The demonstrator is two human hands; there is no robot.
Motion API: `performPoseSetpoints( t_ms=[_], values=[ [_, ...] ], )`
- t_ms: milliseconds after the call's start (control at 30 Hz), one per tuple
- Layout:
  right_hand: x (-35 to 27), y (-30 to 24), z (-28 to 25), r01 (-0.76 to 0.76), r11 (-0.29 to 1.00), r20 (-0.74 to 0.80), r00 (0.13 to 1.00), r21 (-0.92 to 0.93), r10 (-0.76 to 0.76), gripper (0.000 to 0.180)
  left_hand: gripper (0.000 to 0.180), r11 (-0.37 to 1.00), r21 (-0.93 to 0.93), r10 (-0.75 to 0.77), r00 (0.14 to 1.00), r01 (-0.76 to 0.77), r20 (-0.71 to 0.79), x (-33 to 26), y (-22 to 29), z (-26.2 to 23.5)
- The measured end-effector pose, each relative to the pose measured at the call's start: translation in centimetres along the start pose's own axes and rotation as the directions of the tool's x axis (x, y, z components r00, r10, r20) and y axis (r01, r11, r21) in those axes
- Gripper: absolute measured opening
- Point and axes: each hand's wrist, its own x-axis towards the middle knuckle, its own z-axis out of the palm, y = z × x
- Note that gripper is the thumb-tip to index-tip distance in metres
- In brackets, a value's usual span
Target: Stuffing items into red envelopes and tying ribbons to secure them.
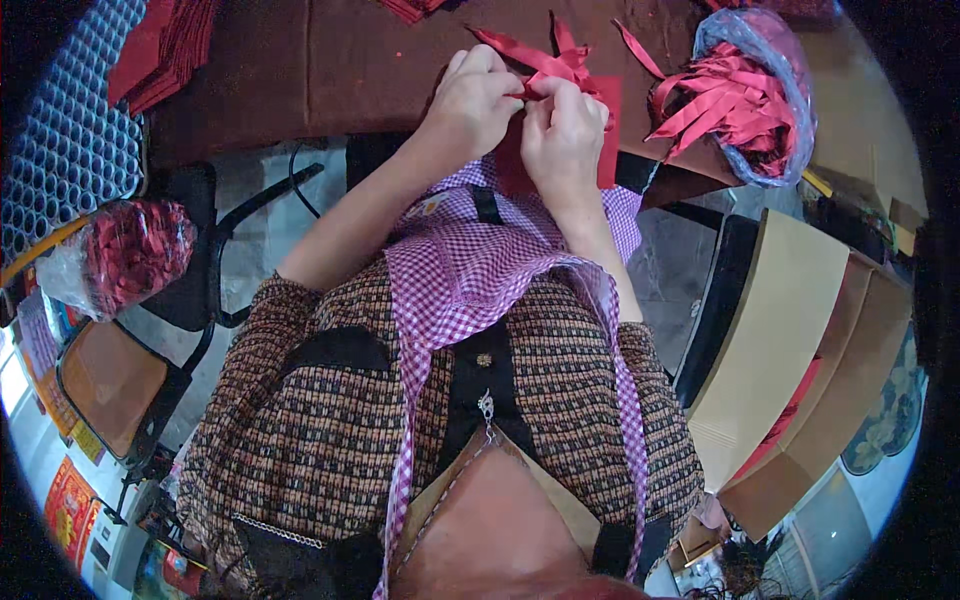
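Note:
Over the near edge of the brown-covered table, my two hands meet, fingers closed and pinching. Between them is a red satin ribbon [540,62], its loose ends fanning out beyond the fingertips. My left hand [472,105] grips it from the left, thumb and fingertips pressed together. On the other side my right hand [563,135] pinches the same ribbon close to the left fingertips. Beneath the right hand lies a flat red square piece [608,130], like a card or paper bag, partly overhanging the table edge. The hands hide just how the ribbon joins it.
A clear plastic bag of red ribbons [735,105] sits at the table's right. Stacked red pieces [165,50] lie at the far left. Another bag of red material [140,255] rests on a chair at left. An open cardboard box [775,330] stands to my right.

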Motion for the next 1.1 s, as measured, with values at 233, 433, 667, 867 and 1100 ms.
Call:
performPoseSetpoints(
  t_ms=[233,433,667,867,1100],
  values=[
    [0.2,0.0,-1.3,-0.198,0.972,0.063,0.979,0.129,0.192,0.022,0.017,0.999,-0.002,0.034,0.999,-0.034,0.021,0.7,0.3,-0.4],
    [0.8,1.1,-2.6,-0.31,0.923,0.142,0.948,0.229,0.284,0.019,0.022,0.856,-0.368,-0.259,0.918,0.362,0.3,1.8,-0.1,-1.3],
    [0.4,2.1,-2.3,-0.39,0.881,0.209,0.916,0.268,0.342,0.018,0.027,0.747,-0.323,-0.416,0.788,0.581,0.454,2.3,0.3,-1.2],
    [0.5,2.1,-2.0,-0.388,0.865,0.197,0.92,0.317,0.34,0.018,0.026,0.699,-0.346,-0.447,0.76,0.626,0.472,2.1,-0.3,-0.5],
    [0.6,1.9,-1.8,-0.381,0.879,0.205,0.921,0.286,0.333,0.02,0.024,0.687,-0.43,-0.413,0.802,0.585,0.431,1.8,-0.8,0.2]
  ],
)
